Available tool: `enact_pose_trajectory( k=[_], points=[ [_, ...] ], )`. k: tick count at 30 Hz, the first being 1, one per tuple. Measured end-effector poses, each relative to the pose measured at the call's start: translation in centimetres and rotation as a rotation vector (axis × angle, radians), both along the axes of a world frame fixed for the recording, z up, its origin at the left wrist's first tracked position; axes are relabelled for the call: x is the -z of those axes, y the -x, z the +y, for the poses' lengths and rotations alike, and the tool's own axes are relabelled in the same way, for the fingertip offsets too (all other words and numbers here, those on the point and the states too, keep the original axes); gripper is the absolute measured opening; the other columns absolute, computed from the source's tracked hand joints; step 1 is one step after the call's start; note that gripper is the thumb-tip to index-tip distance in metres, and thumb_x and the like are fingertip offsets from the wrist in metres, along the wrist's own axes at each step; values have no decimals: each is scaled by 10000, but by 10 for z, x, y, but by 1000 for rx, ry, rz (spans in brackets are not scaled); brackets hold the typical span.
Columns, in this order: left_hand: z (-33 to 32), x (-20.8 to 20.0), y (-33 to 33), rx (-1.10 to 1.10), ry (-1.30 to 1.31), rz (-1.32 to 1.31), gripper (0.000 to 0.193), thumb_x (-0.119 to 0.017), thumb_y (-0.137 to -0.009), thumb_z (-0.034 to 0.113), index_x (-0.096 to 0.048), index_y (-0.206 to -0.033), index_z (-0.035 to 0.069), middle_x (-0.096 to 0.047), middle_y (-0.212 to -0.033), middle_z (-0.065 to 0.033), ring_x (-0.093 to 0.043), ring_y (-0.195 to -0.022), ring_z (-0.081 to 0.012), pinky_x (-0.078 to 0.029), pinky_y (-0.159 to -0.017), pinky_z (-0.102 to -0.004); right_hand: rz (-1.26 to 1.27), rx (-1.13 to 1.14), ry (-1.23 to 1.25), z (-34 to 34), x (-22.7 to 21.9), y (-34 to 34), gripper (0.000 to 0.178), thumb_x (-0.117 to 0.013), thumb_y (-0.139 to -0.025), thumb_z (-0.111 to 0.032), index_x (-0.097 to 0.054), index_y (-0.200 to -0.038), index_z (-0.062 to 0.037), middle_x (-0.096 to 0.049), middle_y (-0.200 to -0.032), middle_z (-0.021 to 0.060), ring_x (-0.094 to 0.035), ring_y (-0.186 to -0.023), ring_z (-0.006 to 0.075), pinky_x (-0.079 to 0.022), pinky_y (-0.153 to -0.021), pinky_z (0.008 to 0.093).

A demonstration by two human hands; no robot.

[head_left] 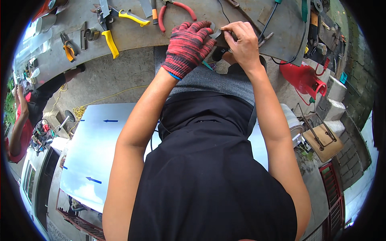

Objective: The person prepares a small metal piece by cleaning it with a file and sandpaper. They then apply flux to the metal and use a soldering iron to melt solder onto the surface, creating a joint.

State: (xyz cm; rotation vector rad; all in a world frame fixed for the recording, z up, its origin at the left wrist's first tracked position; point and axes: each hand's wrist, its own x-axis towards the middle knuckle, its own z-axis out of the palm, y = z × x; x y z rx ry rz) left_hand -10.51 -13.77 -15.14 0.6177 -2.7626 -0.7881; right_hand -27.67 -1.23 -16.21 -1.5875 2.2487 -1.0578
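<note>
Both my hands are at the near edge of the metal workbench [128, 34]. My left hand [189, 45] wears a red and black knit glove, and its fingers are closed on a small curved piece of sheet metal [216, 33]. My bare right hand [243, 43] pinches the same piece from the other side, thumb and forefinger at its edge. Fingers cover part of the piece. Just beyond the glove lie red-handled pliers [161, 18]. To their left are tin snips with yellow handles [110, 43] and a tool with an orange and black handle [154, 15].
Orange-handled pliers [69, 49] and a curled metal strip [92, 34] lie on the bench's left. A red gas cylinder [299, 78] stands at right, near an overturned stool [323, 141]. Large sheet metal [98, 148] lies behind me. Another person [24, 124] is far left.
</note>
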Motion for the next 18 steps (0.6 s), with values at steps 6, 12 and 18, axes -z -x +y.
enact_pose_trajectory(
  k=[6,12,18],
  points=[
    [12,-5,1,-118,-179,12,318,-791,-849,284,-754,-1106,99,-706,-1218,-103,-638,-1104,-340,-496,-976,-446,-9,60,-4,1,-4,-10,102,-758,-811,-53,-730,-908,-72,-709,-913,57,-641,-905,271,-497,-839,391],
    [16,0,2,-140,-150,36,260,-793,-838,223,-740,-1052,84,-713,-1161,-111,-653,-1063,-339,-511,-948,-443,-26,73,-11,1,1,-11,104,-761,-810,-52,-732,-908,-72,-711,-926,66,-650,-897,278,-504,-827,397],
    [21,9,3,-158,-126,118,212,-778,-842,147,-709,-1029,74,-711,-1142,-121,-668,-1031,-341,-541,-901,-435,-39,87,-21,-1,0,-12,99,-765,-808,-55,-739,-903,-69,-712,-929,76,-655,-897,286,-514,-824,399]
  ],
)
